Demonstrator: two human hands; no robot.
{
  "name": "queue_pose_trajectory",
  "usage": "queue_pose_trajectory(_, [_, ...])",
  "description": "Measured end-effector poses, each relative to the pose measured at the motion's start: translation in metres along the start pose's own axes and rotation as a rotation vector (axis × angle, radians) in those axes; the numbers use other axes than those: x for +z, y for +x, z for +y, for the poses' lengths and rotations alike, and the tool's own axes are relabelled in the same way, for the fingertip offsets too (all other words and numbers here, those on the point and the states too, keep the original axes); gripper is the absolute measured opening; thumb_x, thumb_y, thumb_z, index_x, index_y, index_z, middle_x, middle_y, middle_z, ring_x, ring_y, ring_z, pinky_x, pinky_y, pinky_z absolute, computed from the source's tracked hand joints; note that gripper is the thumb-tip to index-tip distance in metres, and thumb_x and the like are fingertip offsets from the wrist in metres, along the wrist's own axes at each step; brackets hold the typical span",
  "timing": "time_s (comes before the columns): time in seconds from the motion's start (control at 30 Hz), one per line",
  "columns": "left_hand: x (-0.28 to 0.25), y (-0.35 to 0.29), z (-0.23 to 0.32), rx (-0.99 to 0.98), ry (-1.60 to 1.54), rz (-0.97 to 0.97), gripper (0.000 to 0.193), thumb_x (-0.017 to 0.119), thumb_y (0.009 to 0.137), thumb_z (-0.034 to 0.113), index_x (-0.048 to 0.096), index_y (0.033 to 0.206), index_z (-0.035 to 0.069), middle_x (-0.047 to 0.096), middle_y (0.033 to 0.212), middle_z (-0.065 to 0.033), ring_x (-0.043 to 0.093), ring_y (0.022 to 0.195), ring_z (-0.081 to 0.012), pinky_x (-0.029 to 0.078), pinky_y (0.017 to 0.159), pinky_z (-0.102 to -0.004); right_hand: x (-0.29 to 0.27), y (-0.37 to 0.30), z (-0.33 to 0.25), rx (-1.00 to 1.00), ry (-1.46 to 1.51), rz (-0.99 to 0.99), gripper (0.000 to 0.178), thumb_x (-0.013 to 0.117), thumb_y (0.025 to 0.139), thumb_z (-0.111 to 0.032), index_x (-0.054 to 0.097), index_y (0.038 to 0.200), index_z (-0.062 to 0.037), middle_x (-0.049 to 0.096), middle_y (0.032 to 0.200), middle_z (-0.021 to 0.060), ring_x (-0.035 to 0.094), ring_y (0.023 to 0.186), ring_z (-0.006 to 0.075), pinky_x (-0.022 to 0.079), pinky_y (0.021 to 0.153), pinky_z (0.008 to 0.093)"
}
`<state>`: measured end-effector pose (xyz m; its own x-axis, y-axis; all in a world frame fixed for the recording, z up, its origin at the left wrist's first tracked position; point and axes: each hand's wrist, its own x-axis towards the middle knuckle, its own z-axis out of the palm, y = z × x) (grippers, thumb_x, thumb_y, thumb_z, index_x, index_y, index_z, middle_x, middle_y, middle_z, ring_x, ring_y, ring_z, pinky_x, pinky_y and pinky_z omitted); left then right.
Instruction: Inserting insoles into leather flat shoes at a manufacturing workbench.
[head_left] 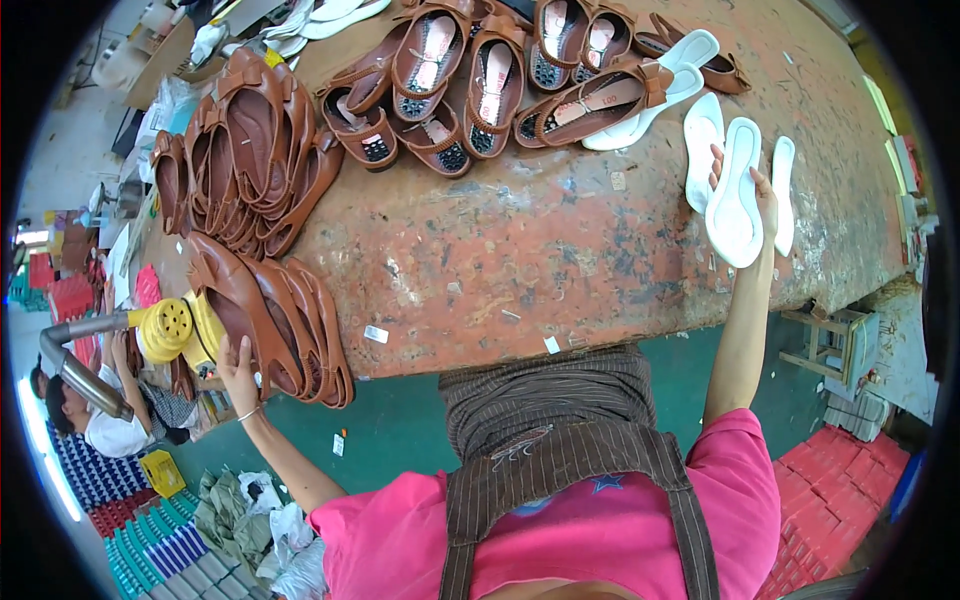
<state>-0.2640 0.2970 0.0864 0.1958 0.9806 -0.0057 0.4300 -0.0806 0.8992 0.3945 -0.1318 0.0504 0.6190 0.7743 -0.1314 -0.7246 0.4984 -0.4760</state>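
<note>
My right hand [764, 192] grips a white insole [735, 200] over the right part of the table, its fingers curled behind the insole and the thumb at its edge. Two more white insoles lie on either side, one to the left [704, 130] and one to the right [783, 195]. At the table's left front corner, my left hand [238, 374] has its fingers apart beside a row of nested brown shoes [268, 325]. A yellow tool with round vents [170, 330] stands right by that hand; whether the fingertips touch the shoes or tool, I cannot tell.
A larger heap of brown bow-topped shoes [255, 150] covers the far left. Several brown shoes with printed pink footbeds [430, 50] line the back. A bent metal pipe [85, 345] joins the yellow tool. Another person [110, 430] is at lower left; red boxes [830, 500] are at right.
</note>
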Motion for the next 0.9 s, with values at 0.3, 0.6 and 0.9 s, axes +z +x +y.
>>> queue_pose_trajectory(0.3, [0.039,0.005,0.001,-0.015,0.111,0.112,0.048,0.067,0.093,0.016,0.051,0.131,-0.01,0.065,0.105,-0.008,0.06,0.089,-0.0116,0.049,0.077,-0.0232,-0.001,-0.008,0.022,0.009,-0.302,0.147,0.066,0.043,0.095,-0.025,0.02,0.15,0.0049,0.035,0.152,0.0185,0.051,0.126,0.0253,0.04,0.11,0.0368])
queue_pose_trajectory(0.6, [0.084,-0.095,0.02,0.359,0.371,0.38,0.079,0.074,0.084,0.026,0.034,0.148,0.003,0.034,0.147,-0.0216,0.036,0.137,-0.0338,0.03,0.113,-0.043,0.012,-0.003,0.051,0.035,-0.252,0.029,0.066,0.044,0.096,-0.019,0.017,0.152,0.0002,0.036,0.15,0.0242,0.058,0.118,0.0316,0.05,0.101,0.0426])
queue_pose_trajectory(0.9, [0.121,-0.135,-0.027,0.229,0.26,0.617,0.071,0.089,0.069,0.014,0.047,0.123,-0.005,0.053,0.119,-0.0167,0.053,0.111,-0.0291,0.042,0.101,-0.0402,0.012,0.006,0.065,0.039,-0.262,0.008,0.064,0.044,0.096,-0.023,0.021,0.149,0.0064,0.043,0.143,0.0265,0.061,0.112,0.0323,0.055,0.094,0.0435])
